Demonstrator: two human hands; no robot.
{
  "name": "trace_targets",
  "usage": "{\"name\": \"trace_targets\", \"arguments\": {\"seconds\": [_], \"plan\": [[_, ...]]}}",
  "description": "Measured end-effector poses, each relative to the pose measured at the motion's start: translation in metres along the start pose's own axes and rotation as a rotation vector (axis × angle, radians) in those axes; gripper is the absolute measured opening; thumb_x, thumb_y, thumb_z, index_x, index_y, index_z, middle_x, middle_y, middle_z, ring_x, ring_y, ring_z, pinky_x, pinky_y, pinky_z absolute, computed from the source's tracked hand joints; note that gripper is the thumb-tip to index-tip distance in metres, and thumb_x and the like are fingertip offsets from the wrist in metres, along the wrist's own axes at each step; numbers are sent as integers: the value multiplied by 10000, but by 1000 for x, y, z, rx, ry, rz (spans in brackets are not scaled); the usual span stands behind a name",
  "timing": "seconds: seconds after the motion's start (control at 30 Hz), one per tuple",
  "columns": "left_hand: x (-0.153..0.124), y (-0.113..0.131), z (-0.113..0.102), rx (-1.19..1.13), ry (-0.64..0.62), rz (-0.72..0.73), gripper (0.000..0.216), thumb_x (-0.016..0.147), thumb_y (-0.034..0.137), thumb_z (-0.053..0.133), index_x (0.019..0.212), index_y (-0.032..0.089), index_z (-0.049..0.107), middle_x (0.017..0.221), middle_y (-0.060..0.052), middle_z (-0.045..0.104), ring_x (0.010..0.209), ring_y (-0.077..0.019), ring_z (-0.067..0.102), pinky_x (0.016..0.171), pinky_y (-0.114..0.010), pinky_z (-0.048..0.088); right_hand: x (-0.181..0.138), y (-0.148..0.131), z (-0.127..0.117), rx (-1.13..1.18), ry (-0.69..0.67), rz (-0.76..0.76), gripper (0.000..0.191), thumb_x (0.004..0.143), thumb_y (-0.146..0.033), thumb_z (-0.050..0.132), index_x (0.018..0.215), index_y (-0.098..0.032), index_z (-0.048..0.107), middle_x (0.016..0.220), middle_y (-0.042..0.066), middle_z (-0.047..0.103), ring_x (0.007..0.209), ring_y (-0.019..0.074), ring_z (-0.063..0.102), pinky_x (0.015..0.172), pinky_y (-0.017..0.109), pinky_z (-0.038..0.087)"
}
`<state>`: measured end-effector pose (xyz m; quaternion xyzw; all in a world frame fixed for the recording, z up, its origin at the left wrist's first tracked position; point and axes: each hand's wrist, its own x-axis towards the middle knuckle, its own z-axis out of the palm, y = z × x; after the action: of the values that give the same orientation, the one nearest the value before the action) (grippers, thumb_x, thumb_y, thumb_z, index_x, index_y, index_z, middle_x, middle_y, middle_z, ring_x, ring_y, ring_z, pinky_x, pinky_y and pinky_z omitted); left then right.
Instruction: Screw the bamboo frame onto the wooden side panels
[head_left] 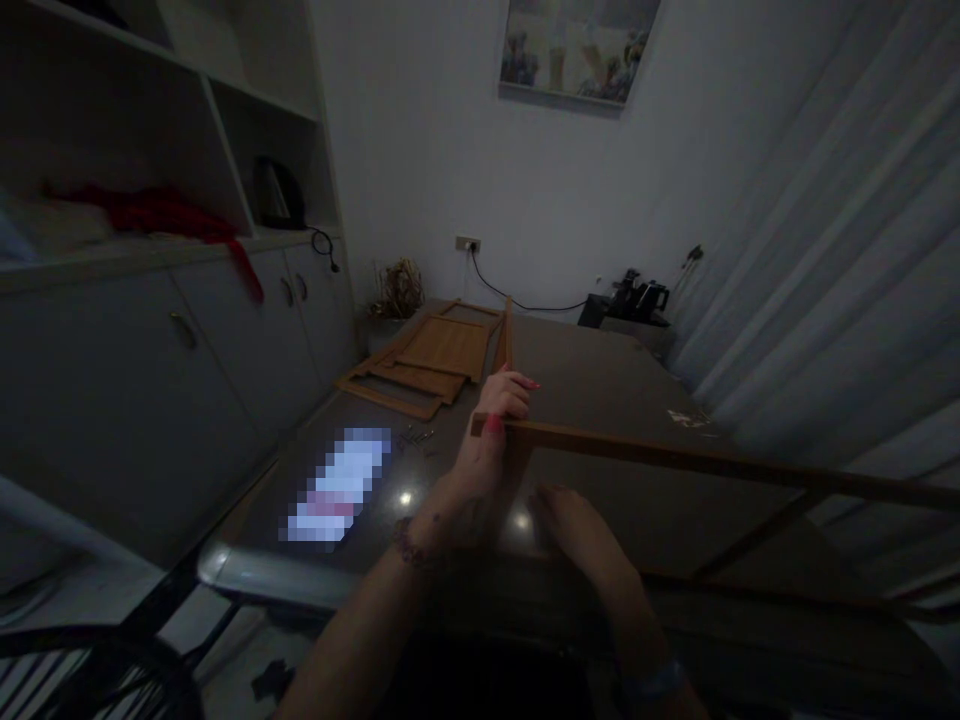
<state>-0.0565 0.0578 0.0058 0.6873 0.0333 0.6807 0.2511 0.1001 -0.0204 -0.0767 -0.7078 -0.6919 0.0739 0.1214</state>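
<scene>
My left hand (491, 440) is closed around the near end of a long wooden rail (675, 460) that belongs to a wooden frame reaching off to the right. Thumb and fingers wrap over the rail's end. My right hand (574, 520) sits lower, just below the rail, on or near the dark table (600, 380); its fingers are hidden in the dim light. A lower bar of the same frame (742, 545) slants under the rail.
Flat wooden panels and slats (427, 365) lie at the table's far left. Small screws (416, 438) are scattered beside a blurred-out sheet (337, 485). White cupboards stand at left, curtains at right, a kettle (637, 295) at the far end.
</scene>
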Motion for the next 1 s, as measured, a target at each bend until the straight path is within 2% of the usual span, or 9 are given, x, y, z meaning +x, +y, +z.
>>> {"name": "trace_targets", "arguments": {"seconds": [0.2,0.27,0.3,0.4,0.47,0.57,0.67,0.83,1.0], "plan": [[0,-1,0,11,-3,-3,554,965,588,138,720,221,472,778,-26,525,985,-217,554,1042,-467,386,-15,-10,-18,-65,113,26,217,969,-305,466,921,-166,625,967,111,708,954,239,658,765,307,434],[0,-1,0,-2,4,-5,574,957,608,125,706,222,468,766,-25,520,979,-219,557,1056,-474,375,-30,-23,-34,-50,186,-3,270,975,-357,456,866,-187,635,855,70,712,820,213,668,717,305,444],[1,-1,0,-5,6,-7,587,951,619,116,699,222,466,759,-25,516,976,-221,558,1058,-477,373,-39,-32,-42,-27,250,-30,280,964,-383,479,832,-202,646,762,42,706,702,196,659,657,298,440],[1,-1,1,-6,15,-18,608,941,641,106,683,220,461,747,-24,507,968,-223,558,1059,-474,368,-58,-65,-65,230,637,-133,191,940,-363,542,941,-245,692,796,-8,742,591,127,639,621,255,460],[1,-1,2,-19,30,-17,602,941,643,121,678,219,459,744,-21,505,967,-222,555,1059,-469,361,-63,-86,-76,481,719,-175,183,942,-304,545,1032,-269,700,805,-27,752,633,99,666,622,204,488],[1,-2,4,-43,60,-15,583,948,630,143,677,220,458,741,-20,504,964,-222,548,1052,-469,358,-59,-107,-83,748,717,-149,208,930,-298,563,1069,-275,715,748,-33,752,590,78,653,564,160,496],[1,0,6,-55,80,-15,574,952,621,155,676,218,458,736,-16,498,950,-222,549,1053,-478,349,-51,-114,-82,894,651,-78,222,917,-336,577,1060,-268,733,672,-35,738,495,72,602,523,159,505],[1,3,7,-56,71,-1,560,964,595,163,688,214,467,741,-11,494,950,-213,547,1057,-476,337,-45,-116,-81,1042,573,-38,251,905,-380,589,1074,-268,737,667,-26,736,601,93,661,666,196,564],[1,2,5,-58,67,-3,557,961,603,173,690,214,465,753,-12,493,965,-216,542,1039,-466,350,-42,-119,-83,1085,545,-7,273,907,-405,582,1071,-251,736,576,-41,696,443,62,536,586,186,537]]}}
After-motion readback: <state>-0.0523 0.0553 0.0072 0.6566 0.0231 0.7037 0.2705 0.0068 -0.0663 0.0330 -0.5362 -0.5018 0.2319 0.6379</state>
